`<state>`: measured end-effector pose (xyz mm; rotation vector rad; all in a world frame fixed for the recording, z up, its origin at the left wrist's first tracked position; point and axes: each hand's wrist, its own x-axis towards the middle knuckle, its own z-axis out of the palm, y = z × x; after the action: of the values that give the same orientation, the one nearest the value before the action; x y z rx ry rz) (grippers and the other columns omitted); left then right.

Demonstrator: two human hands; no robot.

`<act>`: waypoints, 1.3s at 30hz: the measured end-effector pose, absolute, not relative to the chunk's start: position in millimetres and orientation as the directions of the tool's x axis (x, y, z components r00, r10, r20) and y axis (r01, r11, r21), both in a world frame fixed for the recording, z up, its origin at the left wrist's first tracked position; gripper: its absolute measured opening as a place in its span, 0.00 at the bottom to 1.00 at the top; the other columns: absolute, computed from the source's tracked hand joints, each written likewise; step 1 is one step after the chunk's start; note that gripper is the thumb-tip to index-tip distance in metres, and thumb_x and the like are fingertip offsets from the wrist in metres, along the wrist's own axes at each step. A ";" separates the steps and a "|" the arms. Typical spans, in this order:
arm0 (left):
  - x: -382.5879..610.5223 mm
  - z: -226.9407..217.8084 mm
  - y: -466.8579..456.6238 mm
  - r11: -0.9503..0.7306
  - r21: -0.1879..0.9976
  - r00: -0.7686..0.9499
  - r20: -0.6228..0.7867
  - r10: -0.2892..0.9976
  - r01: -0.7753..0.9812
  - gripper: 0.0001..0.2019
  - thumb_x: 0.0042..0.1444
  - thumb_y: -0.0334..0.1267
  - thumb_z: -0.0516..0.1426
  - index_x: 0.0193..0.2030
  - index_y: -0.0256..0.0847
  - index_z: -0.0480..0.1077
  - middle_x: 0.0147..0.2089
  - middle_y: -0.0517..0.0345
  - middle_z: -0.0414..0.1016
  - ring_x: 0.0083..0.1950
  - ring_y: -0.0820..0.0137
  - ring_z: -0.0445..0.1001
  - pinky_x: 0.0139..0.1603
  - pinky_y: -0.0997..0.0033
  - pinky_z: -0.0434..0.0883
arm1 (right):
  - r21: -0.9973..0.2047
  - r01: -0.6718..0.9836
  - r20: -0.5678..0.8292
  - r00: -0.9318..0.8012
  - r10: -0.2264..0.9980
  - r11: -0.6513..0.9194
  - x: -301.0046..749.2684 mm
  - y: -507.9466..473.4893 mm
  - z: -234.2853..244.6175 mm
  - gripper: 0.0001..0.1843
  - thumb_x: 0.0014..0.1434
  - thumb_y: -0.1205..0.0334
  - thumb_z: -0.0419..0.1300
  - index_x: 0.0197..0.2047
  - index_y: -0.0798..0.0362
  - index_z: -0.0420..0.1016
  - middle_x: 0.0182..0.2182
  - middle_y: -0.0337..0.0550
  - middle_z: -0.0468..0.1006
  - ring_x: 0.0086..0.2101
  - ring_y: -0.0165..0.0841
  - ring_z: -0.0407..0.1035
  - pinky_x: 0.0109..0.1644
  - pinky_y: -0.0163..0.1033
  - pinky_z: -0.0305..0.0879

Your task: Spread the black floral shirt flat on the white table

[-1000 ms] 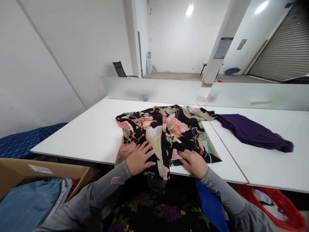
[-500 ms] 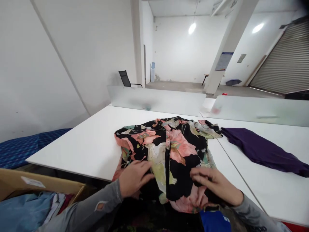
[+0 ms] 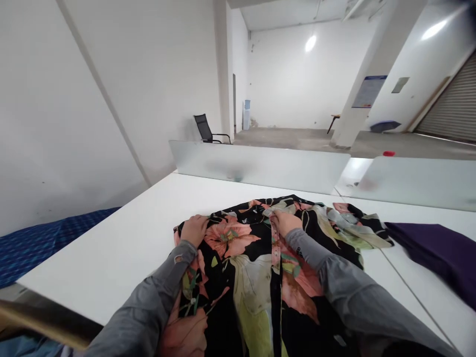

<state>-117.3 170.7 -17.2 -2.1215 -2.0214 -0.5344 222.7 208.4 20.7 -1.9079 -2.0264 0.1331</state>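
A black floral blouse [image 3: 253, 272] with large coral and pale green flowers lies front side up, its collar toward the far side and its hem toward me. My left hand [image 3: 194, 230] is closed on the cloth at the left shoulder, with the fingertips partly hidden. At the neckline, beside the top of the button placket, my right hand [image 3: 286, 223] pinches the fabric. My right forearm crosses over the blouse's right half.
The blouse lies on a white table [image 3: 141, 223] with frosted divider panels [image 3: 256, 166] behind. Folded purple cloth [image 3: 431, 248] lies to the right. A blue patterned cloth [image 3: 55, 235] is beyond the left edge, and a cardboard box [image 3: 40, 320] stands at lower left.
Both hands have moved from the lower front of the blouse up to its shoulder and neckline and closed on the fabric. My view has shifted slightly left.
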 end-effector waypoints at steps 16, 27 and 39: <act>-188.4 -11.0 181.9 0.325 0.381 -0.424 0.211 0.881 0.866 0.22 0.54 0.59 0.53 0.41 0.41 0.70 0.46 0.47 0.75 0.49 0.55 0.73 0.45 0.61 0.67 | -0.502 0.803 0.480 -0.048 0.876 0.320 198.3 278.5 39.1 0.23 0.57 0.62 0.51 0.55 0.58 0.72 0.53 0.54 0.73 0.51 0.41 0.69 0.58 0.48 0.64; -218.7 10.9 199.0 0.247 0.271 -0.318 0.261 0.911 0.930 0.15 0.62 0.36 0.42 0.39 0.40 0.69 0.38 0.53 0.76 0.41 0.67 0.74 0.37 0.73 0.68 | 0.122 0.969 0.260 -0.240 0.935 0.215 262.4 157.1 -38.7 0.28 0.66 0.48 0.42 0.66 0.44 0.60 0.66 0.45 0.58 0.62 0.49 0.52 0.59 0.66 0.54; -232.1 81.5 229.1 0.121 0.021 -0.120 0.377 0.918 0.992 0.10 0.61 0.29 0.47 0.41 0.31 0.69 0.45 0.42 0.68 0.48 0.55 0.71 0.50 0.51 0.66 | 0.127 0.972 0.235 -0.223 0.946 0.198 256.5 151.4 -33.3 0.29 0.68 0.49 0.39 0.68 0.45 0.58 0.67 0.46 0.57 0.62 0.51 0.51 0.60 0.65 0.53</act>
<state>-232.1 229.1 81.5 -1.8780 -2.1299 -0.3909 256.5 151.4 -33.3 -1.8887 -2.3481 -0.3771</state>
